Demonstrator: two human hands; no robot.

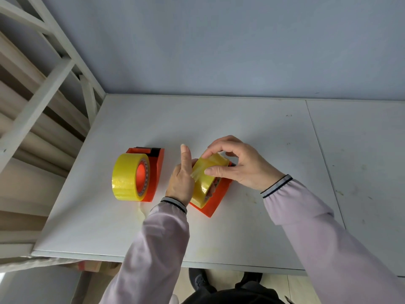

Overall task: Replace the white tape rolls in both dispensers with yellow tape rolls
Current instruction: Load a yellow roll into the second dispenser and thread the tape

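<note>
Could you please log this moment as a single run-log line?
left dispenser: yellow roll seated | right dispenser: yellow roll being fitted | left hand, right hand: both on right roll | white rolls: none visible

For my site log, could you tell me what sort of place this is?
Probably a plain workroom or storeroom: a bare white table against a blank wall, with white slatted shelving beside it.

Single head-worn wide-angle view, looking forward and steeply down from above and behind the hands. Close range: the left hand [180, 183] and right hand [238, 165] sit mid-frame over the desk [252, 128]. Wall [219, 47] beyond the hands; floor at bottom edge.
</note>
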